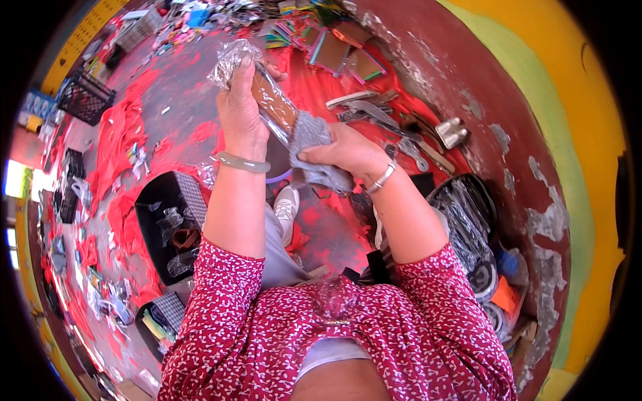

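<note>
My left hand (pixel 241 110) is raised in front of me, closed around the upper part of a long flat brown item (pixel 274 100) in clear plastic wrap. Crumpled film (pixel 234 59) bunches above that hand's fingers. Its exact kind is hidden by the shiny wrap. My right hand (pixel 341 152) grips a grey knitted cloth (pixel 309 130), thumb on top. The cloth covers the lower end of the brown item, and part of it hangs below my fingers.
A black box with checked lining (pixel 195 197) stands at left. Strap-like items (pixel 378 115) lie on red cloth by the peeling wall (pixel 535 167). Colour-edged boards (pixel 331 55) lie farther back. Plastic-wrapped dark items (pixel 468 224) fill a container at right. A black crate (pixel 87 99) sits far left.
</note>
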{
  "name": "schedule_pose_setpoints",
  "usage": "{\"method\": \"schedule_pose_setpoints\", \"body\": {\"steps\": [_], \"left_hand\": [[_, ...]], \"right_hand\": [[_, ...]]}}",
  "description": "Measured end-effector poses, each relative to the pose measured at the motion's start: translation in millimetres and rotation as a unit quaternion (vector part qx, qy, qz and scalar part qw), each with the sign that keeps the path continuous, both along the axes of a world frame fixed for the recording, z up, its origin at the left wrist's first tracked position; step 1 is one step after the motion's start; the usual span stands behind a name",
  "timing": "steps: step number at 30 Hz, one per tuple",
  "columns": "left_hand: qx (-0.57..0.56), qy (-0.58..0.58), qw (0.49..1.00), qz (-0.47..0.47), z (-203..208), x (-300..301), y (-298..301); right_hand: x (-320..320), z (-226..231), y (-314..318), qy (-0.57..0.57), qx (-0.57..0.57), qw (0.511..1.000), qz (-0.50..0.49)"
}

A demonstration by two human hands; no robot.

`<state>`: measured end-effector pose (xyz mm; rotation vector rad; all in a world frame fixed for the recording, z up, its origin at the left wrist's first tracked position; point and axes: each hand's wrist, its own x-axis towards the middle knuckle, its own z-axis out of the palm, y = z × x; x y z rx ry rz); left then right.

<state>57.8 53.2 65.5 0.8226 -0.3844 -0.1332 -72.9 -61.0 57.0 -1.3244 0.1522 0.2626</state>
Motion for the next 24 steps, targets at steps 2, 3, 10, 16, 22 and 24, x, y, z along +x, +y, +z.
{"method": "schedule_pose_setpoints", "body": {"steps": [2,3,10,16,22,24], "left_hand": [[-0.015,0.005,1.000,0.016,5.6,2.9,6.2],[-0.015,0.013,1.000,0.023,9.3,2.9,9.5],[-0.037,0.037,0.998,0.041,12.8,7.4,23.8],[-0.056,0.016,0.997,0.055,13.6,13.3,28.9],[-0.099,0.099,0.990,-0.001,9.4,15.9,18.1],[-0.094,0.095,0.987,-0.090,-13.0,22.4,13.8]], "right_hand": [[-3.3,-5.7,-1.9,-0.006,-0.009,1.000,0.016],[-4.3,-9.2,-3.4,-0.009,-0.013,1.000,0.023],[-19.4,-17.2,-13.7,-0.001,-0.008,0.999,0.044],[-29.6,-13.1,-4.8,0.022,0.117,0.992,0.028],[-27.2,-15.0,5.1,-0.103,-0.150,0.978,-0.097],[-22.5,-19.2,6.7,-0.254,-0.416,0.860,-0.150]]}}
